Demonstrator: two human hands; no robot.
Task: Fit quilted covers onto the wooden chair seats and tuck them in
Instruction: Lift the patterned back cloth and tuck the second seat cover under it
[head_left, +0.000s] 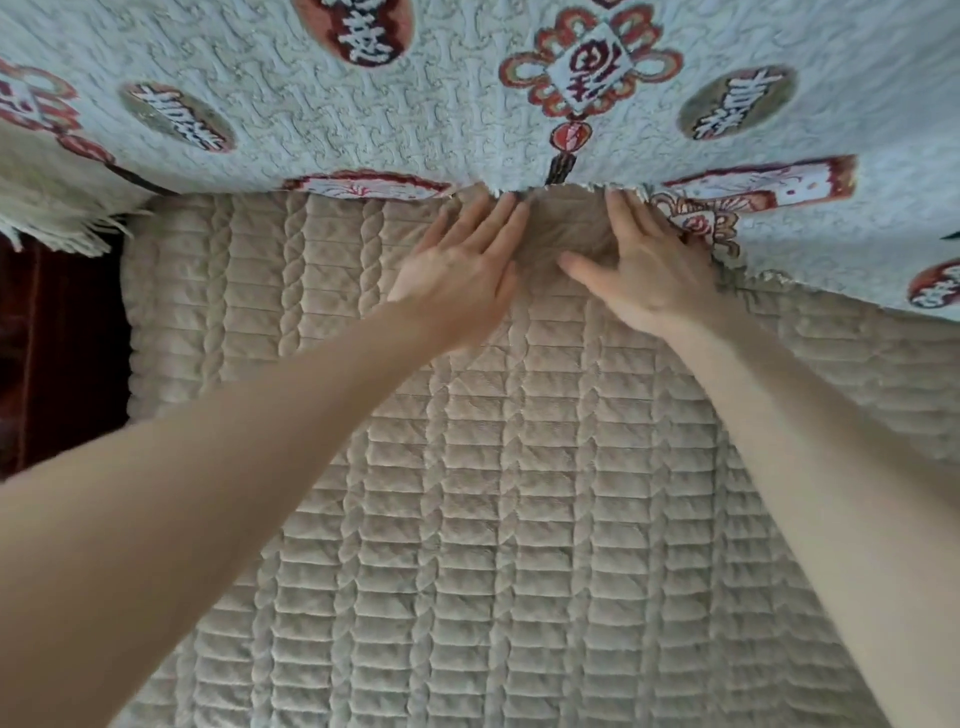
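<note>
A beige quilted cover (467, 467) with stitched rows and braid lines lies spread over the seat and fills most of the view. My left hand (462, 260) lies flat on it, its straight fingers pushing the cover's far edge under the hanging patterned throw (415, 114). My right hand (644, 265) presses down beside it with spread fingers, the fingertips slipped beneath the throw's hem. A bunched fold of the cover (566, 228) sits between the two hands. The chair's wood is hidden under the fabric.
The pale throw with red and brown emblems drapes over the backrest across the top, its fringe (62, 223) hanging at the left. A dark red-brown surface (57, 353) shows past the cover's left edge.
</note>
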